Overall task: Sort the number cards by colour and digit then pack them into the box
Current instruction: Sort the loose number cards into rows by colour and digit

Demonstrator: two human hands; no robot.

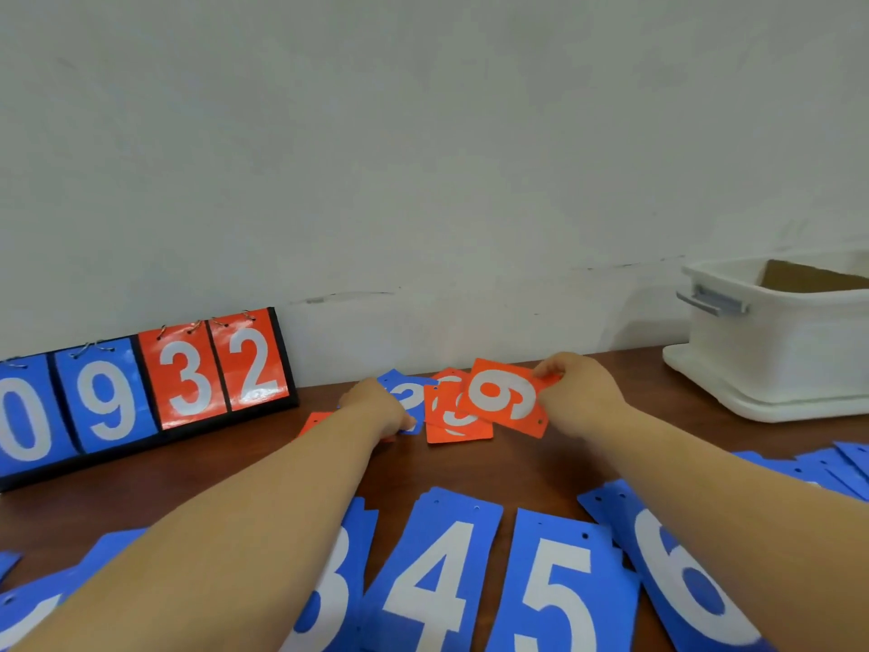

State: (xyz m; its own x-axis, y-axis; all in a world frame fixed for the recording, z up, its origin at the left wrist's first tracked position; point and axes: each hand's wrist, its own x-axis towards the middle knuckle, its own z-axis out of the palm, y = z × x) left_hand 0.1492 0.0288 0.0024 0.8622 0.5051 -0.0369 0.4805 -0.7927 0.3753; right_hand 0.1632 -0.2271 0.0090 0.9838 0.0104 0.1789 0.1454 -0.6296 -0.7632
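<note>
Plainly the sorting was only part done: along the near edge of the brown wooden bench (541,468) lay a row of blue number cards (442,581) showing 3, 4, 5 and 6 in order, while a loose heap of orange number cards (454,428) sat unsorted near the wall. The right hand (580,388) pinched an orange card with a white 6 or 9 (505,397) by its far corner, fingers curled round the edge, just above that heap. The left hand (381,409) lay on a blue card marked 2 (408,392); whether its fingers gripped or merely pressed it I could not tell. No card showed in the white plastic box (771,360) at the far right, well apart from the heap, so packing seemed all to come; a brown cardboard piece (809,277) stood inside it. A flip scoreboard reading 0932 (141,392) leaned at the left wall, out of the way.
</note>
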